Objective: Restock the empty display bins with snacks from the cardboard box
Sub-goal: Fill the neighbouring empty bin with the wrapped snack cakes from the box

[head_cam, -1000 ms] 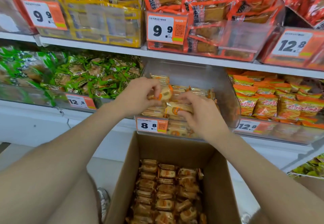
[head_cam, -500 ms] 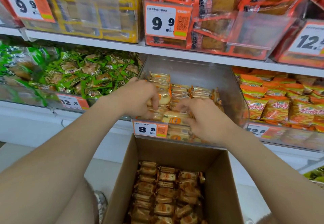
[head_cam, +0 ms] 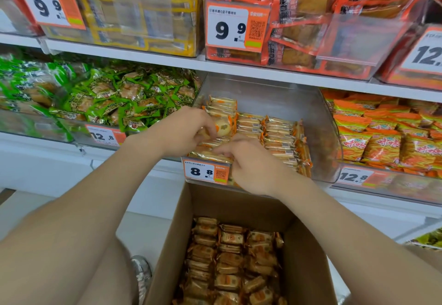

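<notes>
The left hand is pinching a pack with curled fingers, holding it just above the rows lying in the clear bin. The right hand is reaching over the bin's front edge beside the 8.8 tag, its bent fingers touching the front row; whether it is gripping a pack I cannot tell. The box is sitting open just below the bin, holding more packs.
</notes>
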{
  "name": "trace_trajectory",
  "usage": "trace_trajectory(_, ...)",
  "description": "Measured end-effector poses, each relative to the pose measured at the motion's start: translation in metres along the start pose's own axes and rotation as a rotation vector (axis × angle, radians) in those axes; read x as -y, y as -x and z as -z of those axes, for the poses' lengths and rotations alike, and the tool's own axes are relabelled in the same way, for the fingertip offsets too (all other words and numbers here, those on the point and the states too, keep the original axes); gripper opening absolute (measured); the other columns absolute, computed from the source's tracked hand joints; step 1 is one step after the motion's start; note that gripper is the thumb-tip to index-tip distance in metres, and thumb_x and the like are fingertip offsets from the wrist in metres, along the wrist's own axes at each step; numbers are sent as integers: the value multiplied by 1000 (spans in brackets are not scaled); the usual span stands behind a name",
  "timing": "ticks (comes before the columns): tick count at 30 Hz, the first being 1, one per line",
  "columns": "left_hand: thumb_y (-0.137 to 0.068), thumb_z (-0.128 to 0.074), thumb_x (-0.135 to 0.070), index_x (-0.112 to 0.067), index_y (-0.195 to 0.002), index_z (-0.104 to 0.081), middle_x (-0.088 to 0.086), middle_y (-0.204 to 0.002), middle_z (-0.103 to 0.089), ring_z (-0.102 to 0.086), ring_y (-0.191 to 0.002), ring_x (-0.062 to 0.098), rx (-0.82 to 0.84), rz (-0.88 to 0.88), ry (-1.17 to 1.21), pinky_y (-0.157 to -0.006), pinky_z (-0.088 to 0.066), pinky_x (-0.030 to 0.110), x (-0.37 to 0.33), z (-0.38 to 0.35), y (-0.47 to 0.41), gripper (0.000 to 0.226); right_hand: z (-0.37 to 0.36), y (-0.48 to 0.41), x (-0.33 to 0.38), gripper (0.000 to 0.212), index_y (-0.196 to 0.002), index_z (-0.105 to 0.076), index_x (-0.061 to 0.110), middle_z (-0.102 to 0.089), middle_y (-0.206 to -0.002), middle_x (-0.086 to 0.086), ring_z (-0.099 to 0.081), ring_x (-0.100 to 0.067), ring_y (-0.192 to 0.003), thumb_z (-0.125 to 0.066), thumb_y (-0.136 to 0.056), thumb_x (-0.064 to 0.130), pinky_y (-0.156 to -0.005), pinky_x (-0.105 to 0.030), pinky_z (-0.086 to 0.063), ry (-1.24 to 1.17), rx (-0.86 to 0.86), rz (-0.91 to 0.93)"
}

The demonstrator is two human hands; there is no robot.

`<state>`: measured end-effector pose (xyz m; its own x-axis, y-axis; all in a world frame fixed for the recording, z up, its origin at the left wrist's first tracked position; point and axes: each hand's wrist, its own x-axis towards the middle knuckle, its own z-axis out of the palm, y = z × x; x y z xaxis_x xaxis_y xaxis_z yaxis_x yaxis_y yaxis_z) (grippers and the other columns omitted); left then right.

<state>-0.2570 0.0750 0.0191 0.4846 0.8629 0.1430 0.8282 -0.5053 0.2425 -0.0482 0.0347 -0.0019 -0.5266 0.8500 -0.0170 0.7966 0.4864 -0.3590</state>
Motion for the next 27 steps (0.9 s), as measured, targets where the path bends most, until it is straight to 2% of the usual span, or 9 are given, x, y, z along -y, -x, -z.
trace_trajectory(7,-97,-71,-11,-28,-111,-77,-6,-120,-70,-63,-112,14,-99,64,125,-96,-47,30,-5,4,10,23,-25,2,7,56,-144,-58,27,-42,-126,1,-45,-26,-120,-62,-91,10,-102,-46,-48,25,24,43)
trace_trajectory(10,-98,-70,-11,-29,-112,-77,-5,-123,-70,-62,-113,16,-83,86,147,-97,-47,33,-8,2,15,23,-19,3,10,40,-128,-71,23,-60,-123,0,-58,-18,-115,-60,-91,11,-103,-28,-47,-134,-212,-137)
trace_trajectory(13,-99,-68,-11,-29,-113,-76,-3,-129,-68,-59,-110,15,-56,99,132,-96,-43,30,-12,2,18,24,-19,6,17,28,-108,-75,11,-75,-101,-5,-71,-21,-94,-60,-86,16,-86,-43,-64,-143,-282,-255)
trace_trajectory(15,-100,-68,-9,-26,-115,-76,-2,-130,-68,-60,-121,17,-57,104,130,-103,-40,28,-13,2,20,24,-22,8,26,33,-113,-77,16,-75,-112,-4,-70,-23,-106,-58,-85,15,-91,-45,-62,-157,-239,-244)
trace_trajectory(17,-99,-67,-7,-24,-114,-76,-2,-128,-69,-60,-120,16,-68,102,141,-101,-40,25,-13,3,21,24,-20,9,30,38,-119,-76,22,-74,-120,0,-67,-21,-112,-57,-86,13,-90,-41,-62,-195,-187,-202)
trace_trajectory(21,-90,-71,1,-26,-101,-58,-13,-102,-57,-54,-90,4,-149,47,165,-76,-40,15,-14,1,21,32,-1,10,17,24,-113,-73,24,-74,-94,12,-67,1,-82,-66,-91,18,-66,-14,-52,-335,-269,-272)
trace_trajectory(23,-87,-73,1,-27,-102,-49,-12,-103,-49,-51,-92,2,-183,16,161,-73,-37,16,-17,0,20,40,10,12,2,36,-125,-59,26,-69,-110,10,-65,-3,-95,-70,-91,24,-72,-14,-47,-333,-436,-273)
trace_trajectory(25,-87,-76,-2,-29,-105,-48,-9,-107,-51,-52,-97,5,-209,-29,174,-80,-45,27,-21,2,17,43,15,12,-9,56,-143,-45,33,-57,-136,10,-55,-6,-118,-72,-94,31,-91,-22,-44,-333,-401,-148)
trace_trajectory(27,-88,-78,-6,-26,-107,-50,-9,-106,-57,-56,-99,10,-240,-81,215,-83,-47,30,-25,4,11,39,17,10,-18,58,-150,-46,34,-57,-142,14,-53,1,-117,-70,-98,36,-94,-24,-44,-298,-331,-21)
